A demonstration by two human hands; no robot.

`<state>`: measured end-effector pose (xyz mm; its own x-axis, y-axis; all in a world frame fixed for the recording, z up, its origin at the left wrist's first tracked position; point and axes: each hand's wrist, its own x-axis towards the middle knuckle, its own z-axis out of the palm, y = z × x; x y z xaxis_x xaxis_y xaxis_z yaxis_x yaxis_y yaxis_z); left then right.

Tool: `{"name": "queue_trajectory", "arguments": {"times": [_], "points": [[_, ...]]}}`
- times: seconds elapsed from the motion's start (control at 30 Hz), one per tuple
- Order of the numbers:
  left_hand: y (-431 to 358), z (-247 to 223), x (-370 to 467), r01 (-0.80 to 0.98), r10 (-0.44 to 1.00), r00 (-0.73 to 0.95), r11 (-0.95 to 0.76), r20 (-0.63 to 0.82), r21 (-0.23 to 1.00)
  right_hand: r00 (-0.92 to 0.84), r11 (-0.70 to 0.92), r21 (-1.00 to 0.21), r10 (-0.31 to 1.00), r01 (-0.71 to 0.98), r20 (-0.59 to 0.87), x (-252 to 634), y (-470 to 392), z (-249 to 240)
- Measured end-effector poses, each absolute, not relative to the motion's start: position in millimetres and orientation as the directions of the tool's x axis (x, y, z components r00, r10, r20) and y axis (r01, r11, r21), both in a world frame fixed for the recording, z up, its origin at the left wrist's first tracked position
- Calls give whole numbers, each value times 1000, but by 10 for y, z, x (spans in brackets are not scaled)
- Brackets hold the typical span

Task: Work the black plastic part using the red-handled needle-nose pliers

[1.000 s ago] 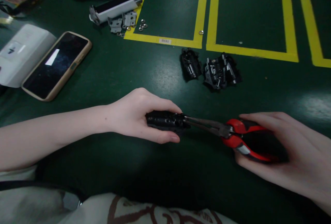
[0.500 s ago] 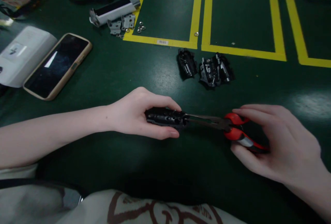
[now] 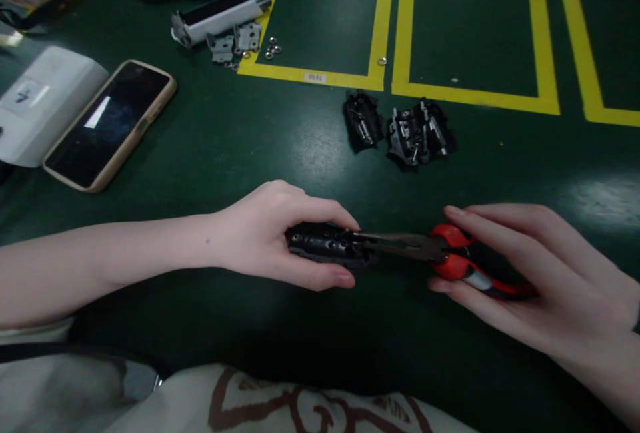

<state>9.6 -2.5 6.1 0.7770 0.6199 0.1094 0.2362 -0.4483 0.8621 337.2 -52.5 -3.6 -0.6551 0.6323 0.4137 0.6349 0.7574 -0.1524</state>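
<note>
Presently the left hand is closed around a small black plastic mechanical part, thumb on top and fingers curled beneath, pinning it low over the dark green tabletop with its right end left bare; that grip appears meant to steady the part against the tool. The right hand is wrapped around the red-and-black handles of a pair of long-nosed pliers, fingers laid over the upper handle and thumb under the lower; the slender metal nose lies nearly level and points left, its tip meeting the exposed end of the part; whether the tip grips anything inside cannot be made out. Both hands sit close to the person's body, near the middle of the view, well apart from each other but joined through tool and part.

Beyond them lie two further black mechanical parts, just beside one another, near a yellow taped line. Farther left: a white-and-black oblong device, small grey metal brackets and loose metal washers scattered beside it, none in any container. At far left a phone in a tan case rests against a white box, closed, contents unseen.
</note>
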Motion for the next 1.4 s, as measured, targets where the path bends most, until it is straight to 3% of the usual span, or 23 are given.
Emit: {"name": "queue_trajectory", "arguments": {"times": [0.37,0.63,0.97,1.4], "points": [[-39,44,77,258,626,779,-370,34,893,-668,774,-106,598,624,443,3381,-508,-93],[-40,40,68,269,653,756,-375,47,887,-592,715,-247,687,654,422,3358,-519,-24],[-40,-16,49,270,622,776,-472,101,839,-643,764,-277,642,583,417,3372,-496,-27],[-38,-25,48,281,616,781,-487,97,827,-657,783,-203,608,588,445,3382,-492,-98]]}}
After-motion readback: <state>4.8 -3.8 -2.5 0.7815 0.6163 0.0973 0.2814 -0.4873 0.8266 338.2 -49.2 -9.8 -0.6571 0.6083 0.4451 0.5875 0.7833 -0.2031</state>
